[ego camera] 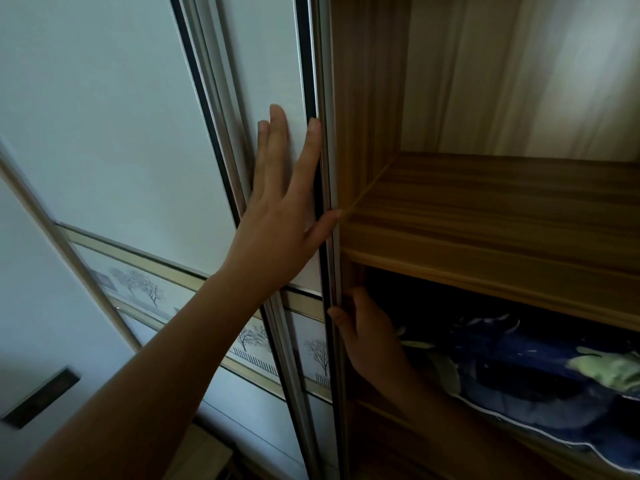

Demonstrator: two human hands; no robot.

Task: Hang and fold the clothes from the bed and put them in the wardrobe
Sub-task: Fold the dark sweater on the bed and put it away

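The left hand (280, 216) lies flat, fingers straight, on the door (270, 64). Below it, the right hand (370, 337) curls round the door's edge, beside the open wardrobe (485, 202).

White door (104, 133) with grey bare-tree band; brown wood-grain shelf (502, 202); dark blue bedding (519, 368), pale green patches.

The white sliding door panel (270, 64) stands left of the brown wooden wardrobe shelf (502, 202); the dark blue folded bedding (519, 368) lies under that shelf.
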